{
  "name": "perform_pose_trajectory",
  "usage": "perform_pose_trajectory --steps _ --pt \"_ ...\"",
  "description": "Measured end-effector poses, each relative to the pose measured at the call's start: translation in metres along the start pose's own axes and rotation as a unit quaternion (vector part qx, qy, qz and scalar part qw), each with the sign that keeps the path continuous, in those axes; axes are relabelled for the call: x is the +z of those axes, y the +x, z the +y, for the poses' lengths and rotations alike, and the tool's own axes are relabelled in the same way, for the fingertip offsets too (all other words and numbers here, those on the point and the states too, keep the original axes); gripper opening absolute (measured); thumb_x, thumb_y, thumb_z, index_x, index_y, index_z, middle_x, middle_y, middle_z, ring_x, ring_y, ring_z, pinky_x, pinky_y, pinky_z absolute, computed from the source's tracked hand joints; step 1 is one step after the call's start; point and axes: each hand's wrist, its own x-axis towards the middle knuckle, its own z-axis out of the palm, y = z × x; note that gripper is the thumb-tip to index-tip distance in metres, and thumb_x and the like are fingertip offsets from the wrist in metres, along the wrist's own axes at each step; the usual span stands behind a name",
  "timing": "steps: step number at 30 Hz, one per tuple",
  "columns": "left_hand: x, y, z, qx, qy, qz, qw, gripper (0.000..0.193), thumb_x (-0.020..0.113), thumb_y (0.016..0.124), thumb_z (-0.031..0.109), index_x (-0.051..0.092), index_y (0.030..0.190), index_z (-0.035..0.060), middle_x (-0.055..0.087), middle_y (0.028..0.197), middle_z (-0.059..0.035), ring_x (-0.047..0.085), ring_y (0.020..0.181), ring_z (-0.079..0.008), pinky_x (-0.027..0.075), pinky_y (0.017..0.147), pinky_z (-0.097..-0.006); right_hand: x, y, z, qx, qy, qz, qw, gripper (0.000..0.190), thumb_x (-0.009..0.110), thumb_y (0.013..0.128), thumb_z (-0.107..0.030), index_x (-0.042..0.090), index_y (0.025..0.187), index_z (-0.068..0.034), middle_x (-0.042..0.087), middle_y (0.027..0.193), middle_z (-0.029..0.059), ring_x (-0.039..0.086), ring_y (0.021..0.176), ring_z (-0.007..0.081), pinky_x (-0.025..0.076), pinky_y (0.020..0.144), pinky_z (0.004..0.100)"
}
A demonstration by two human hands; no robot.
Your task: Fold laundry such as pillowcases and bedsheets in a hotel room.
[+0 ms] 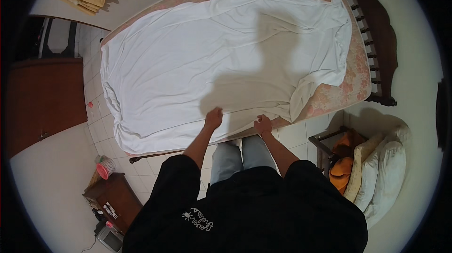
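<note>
A creased white bed sheet (169, 66) lies spread over a mattress with a faded pink floral cover (326, 101), whose surface shows along the far side and at the headboard end. At the near edge of the bed my left hand (214, 117) is over the sheet, its fingers curled. My right hand (263, 124) is a short way to the right, also at the sheet's near edge, fingers bent. Whether either hand grips the cloth cannot be told. The sheet is bunched near the right corner, and my shadow falls across it.
A dark wooden headboard (383, 37) stands at the right. Pillows (385, 179) and orange cloth (342, 171) are piled by a wooden chair (323, 147). At lower left are a wooden cabinet (122, 200) and a pink-rimmed basket (106, 168). A brown door (49, 97) is at left.
</note>
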Motion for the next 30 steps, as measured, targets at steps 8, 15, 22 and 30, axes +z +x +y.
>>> perform_pose_trajectory --steps 8,15,22,30 --pt "-0.051 0.207 0.03 0.064 0.042 0.176 0.981 0.033 0.056 0.081 0.003 0.054 0.114 0.0064 0.052 0.115 -0.0168 0.048 0.11 -0.0337 0.041 0.091 -0.0416 0.016 0.016 -0.048 0.178 -0.081 0.149 0.969 0.052 0.068 0.07 -0.019 0.049 0.106 0.012 0.051 0.109 0.0262 0.049 0.108 0.0343 0.045 0.089 0.0386" --pt "-0.055 0.26 0.052 0.101 0.139 0.143 0.975 0.029 0.06 0.077 0.003 0.058 0.106 0.0081 0.055 0.103 -0.0112 0.051 0.101 -0.0289 0.043 0.086 -0.04 0.048 0.014 -0.011 0.309 0.204 0.221 0.902 0.047 0.073 0.073 -0.023 0.051 0.1 0.01 0.058 0.099 0.0199 0.056 0.091 0.0316 0.047 0.083 0.0372" --pt "-0.021 0.204 0.014 0.083 0.085 0.011 0.993 0.008 0.058 0.07 0.001 0.06 0.074 0.0068 0.059 0.085 -0.0115 0.054 0.088 -0.0308 0.045 0.076 -0.0409 0.05 0.056 -0.061 0.286 0.369 0.098 0.879 0.028 0.064 0.081 -0.02 0.053 0.072 0.004 0.055 0.072 0.0101 0.049 0.067 0.0175 0.041 0.062 0.0329" --pt "0.01 0.125 0.023 0.096 -0.021 0.063 0.993 0.012 0.059 0.078 0.004 0.059 0.089 0.0057 0.058 0.09 -0.0114 0.054 0.093 -0.0308 0.044 0.08 -0.0417 0.044 0.103 -0.108 0.26 0.406 0.099 0.871 0.024 0.063 0.082 -0.014 0.047 0.067 -0.004 0.046 0.064 0.0014 0.041 0.058 0.0122 0.037 0.054 0.0285"
